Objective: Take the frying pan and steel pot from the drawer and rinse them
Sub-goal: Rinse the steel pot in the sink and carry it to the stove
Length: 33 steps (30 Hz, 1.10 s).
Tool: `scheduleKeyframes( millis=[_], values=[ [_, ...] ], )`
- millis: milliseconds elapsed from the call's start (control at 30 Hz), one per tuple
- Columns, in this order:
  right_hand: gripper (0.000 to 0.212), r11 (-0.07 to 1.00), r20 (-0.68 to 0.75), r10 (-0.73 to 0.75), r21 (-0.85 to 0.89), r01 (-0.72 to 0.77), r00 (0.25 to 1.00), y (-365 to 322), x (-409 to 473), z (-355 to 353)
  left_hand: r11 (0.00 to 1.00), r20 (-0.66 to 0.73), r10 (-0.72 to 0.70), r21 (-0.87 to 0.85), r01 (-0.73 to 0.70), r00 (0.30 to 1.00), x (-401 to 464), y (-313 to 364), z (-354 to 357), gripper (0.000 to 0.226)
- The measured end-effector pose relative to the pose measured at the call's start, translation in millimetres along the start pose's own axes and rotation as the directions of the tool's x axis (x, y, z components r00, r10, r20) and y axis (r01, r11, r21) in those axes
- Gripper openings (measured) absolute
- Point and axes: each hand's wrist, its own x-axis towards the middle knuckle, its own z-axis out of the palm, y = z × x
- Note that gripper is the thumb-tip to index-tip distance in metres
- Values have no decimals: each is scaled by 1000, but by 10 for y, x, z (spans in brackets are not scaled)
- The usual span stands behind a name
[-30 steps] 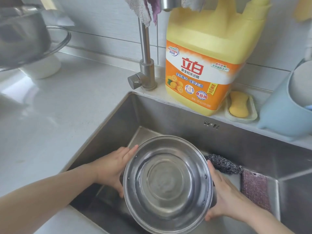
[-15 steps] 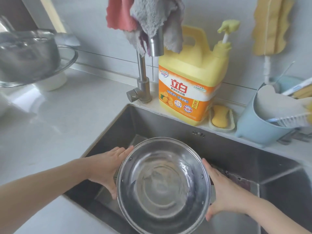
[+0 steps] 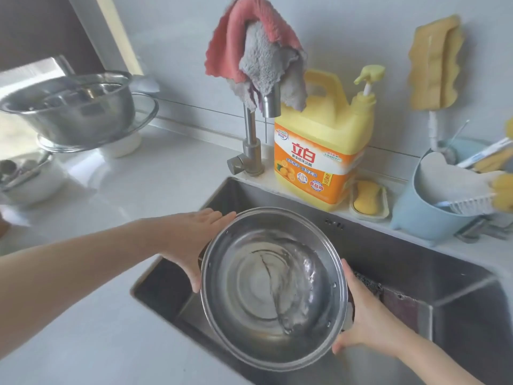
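I hold the steel pot point(image 3: 273, 287) above the steel sink point(image 3: 394, 262), its mouth turned up toward me. A little water swirls inside against its right wall. My left hand point(image 3: 191, 240) grips the pot's left side and my right hand point(image 3: 363, 320) grips its right side. The faucet spout point(image 3: 271, 102) hangs above and behind the pot; no stream shows from it. No frying pan is in view.
Pink and grey cloths point(image 3: 258, 54) drape over the faucet. A yellow detergent jug point(image 3: 322, 151), a soap dish point(image 3: 367, 200) and a blue utensil holder point(image 3: 433, 209) line the sink's back ledge. A steel bowl point(image 3: 72, 109) stands on the white counter point(image 3: 125, 195) at left. A scourer point(image 3: 366, 282) lies in the sink.
The pot has risen from low in the sink and tilted slightly, and the water inside has sloshed to the right. My view has lifted, showing the faucet top and cloths.
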Motion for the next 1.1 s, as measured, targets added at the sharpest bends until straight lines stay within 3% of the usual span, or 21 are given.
scheduleKeyframes(
  millis=[167, 300, 400, 467, 600, 767, 967, 1100],
  values=[
    [168, 994, -122, -75, -83, 65, 990, -118, -18, -172, 997, -142, -53, 50, 61, 988, -122, 13, -122, 156],
    [166, 970, -247, -177, -205, 127, 953, -258, -146, -415, 991, -333, -91, 62, 118, 938, -236, 88, -74, 157],
    [163, 924, -300, -279, -342, 170, 912, -367, -270, -622, 984, -508, -117, 53, 167, 853, -326, 192, 10, 155],
    [162, 868, -339, -356, -466, 173, 871, -454, -350, -755, 981, -648, -107, 54, 186, 754, -366, 230, 67, 153],
    [164, 713, -435, -578, -681, 167, 690, -612, -443, -1020, 989, -848, -48, 36, 147, 528, -452, 287, 31, 141],
    [157, 576, -450, -773, -794, 196, 447, -788, -584, -1268, 971, -965, 77, 129, 200, 251, -622, 342, -256, 120],
    [152, 468, -432, -874, -872, 146, 225, -1043, -805, -1570, 925, -973, 213, 230, 301, 89, -902, 342, -703, 111],
    [139, 437, -421, -898, -888, 140, 131, -1246, -936, -1841, 898, -963, 268, 255, 359, 15, -1048, 340, -1059, 111]
  ],
)
